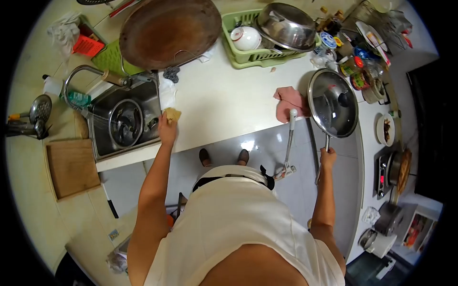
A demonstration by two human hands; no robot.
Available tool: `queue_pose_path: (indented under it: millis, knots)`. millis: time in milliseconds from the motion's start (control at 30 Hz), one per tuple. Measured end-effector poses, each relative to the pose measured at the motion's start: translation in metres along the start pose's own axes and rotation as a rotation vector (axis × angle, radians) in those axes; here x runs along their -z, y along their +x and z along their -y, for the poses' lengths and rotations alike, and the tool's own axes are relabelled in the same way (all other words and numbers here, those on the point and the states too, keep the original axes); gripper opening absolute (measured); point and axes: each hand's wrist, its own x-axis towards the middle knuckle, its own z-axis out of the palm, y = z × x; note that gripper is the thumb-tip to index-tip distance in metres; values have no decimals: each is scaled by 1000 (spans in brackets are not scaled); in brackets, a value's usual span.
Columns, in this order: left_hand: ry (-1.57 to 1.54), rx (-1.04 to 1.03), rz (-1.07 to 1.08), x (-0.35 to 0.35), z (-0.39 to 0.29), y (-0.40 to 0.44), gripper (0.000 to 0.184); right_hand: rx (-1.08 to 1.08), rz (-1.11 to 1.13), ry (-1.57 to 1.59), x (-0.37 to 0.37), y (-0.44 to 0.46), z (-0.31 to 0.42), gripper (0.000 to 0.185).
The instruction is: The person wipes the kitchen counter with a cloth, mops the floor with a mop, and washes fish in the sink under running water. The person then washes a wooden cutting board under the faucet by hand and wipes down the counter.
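Note:
My left hand (pixel 167 130) is closed on a yellowish sponge or folded cloth (pixel 172 114) at the counter's front edge, just right of the sink. My right hand (pixel 327 158) grips the long handle of a frying pan (pixel 327 141) at the right corner of the counter. A glass lid (pixel 331 97) with a metal rim and dark knob covers the pan. Left of the pan lies a pink cloth (pixel 290 102), partly beside its rim. In the steel sink (pixel 98 148) stands a round metal basin or pot (pixel 126 123) with water in it.
A green dish rack (pixel 253 59) holds a white bowl and a large steel basin (pixel 286 26). A big brown round pan (pixel 169 33) leans at the back. Jars (pixel 350 66) crowd the right corner. A mop handle (pixel 290 136) stands against the counter front.

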Motion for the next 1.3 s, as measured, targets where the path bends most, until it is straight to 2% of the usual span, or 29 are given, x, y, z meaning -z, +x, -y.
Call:
queue_pose_path:
  millis: [100, 167, 233, 267, 300, 333, 400, 433, 533, 633, 667, 733, 833, 933, 1033, 1133, 1167, 1233, 1300]
  knots:
    - [-10, 2, 11, -2, -1, 4, 51, 91, -77, -91, -13, 21, 4, 25]
    - [-112, 23, -39, -32, 18, 7, 49, 189, -74, -123, -14, 52, -4, 28]
    - [-211, 120, 26, -30, 16, 11, 48, 86, 42, -39, -8, 71, 10, 28]
    - [-196, 89, 13, -36, 27, 13, 47, 176, 44, -25, -8, 79, 11, 23]
    - [-84, 103, 19, -28, 12, 10, 46, 161, 72, 4, -3, 77, 24, 27]
    - [30, 119, 17, -14, -5, 12, 46, 179, -6, -65, 1, 86, 25, 32]
    - [63, 126, 42, -7, -17, 15, 43, 220, -137, -201, -8, 98, 23, 42]
    - [91, 136, 45, -1, -13, 17, 41, 317, -346, -465, -3, 57, 68, 42]
    - [137, 140, 85, 5, -16, 17, 34, 811, -539, -363, -19, 1, 138, 36]
    - [86, 43, 88, 4, -11, 17, 28, 980, -9, -236, -80, -64, 179, 34]
    - [67, 35, 99, 3, -10, 16, 28, 967, 123, -398, -105, -84, 188, 38]
    - [1, 28, 59, 7, -11, 11, 30, 1057, 129, -506, -146, -95, 201, 43]
    - [-115, 78, 51, 20, -15, 5, 33, 1167, -153, -765, -202, -45, 184, 44]
    - [-172, 130, 58, 38, -5, 5, 34, 1026, -305, -998, -227, -12, 169, 38]
    - [-225, 166, 62, 50, 17, 6, 36, 763, -131, -1155, -244, 5, 175, 33]
    - [-237, 230, 36, 61, 44, 6, 37, 1003, 5, -765, -251, 1, 186, 28]
    - [-222, 267, 29, 64, 53, 7, 37, 914, 96, -517, -264, -10, 189, 27]
    - [-176, 312, 23, 66, 72, 10, 36, 609, 589, -42, -272, -41, 226, 30]
    - [-107, 321, 30, 68, 92, 16, 34, 794, 449, -187, -308, -82, 223, 35]
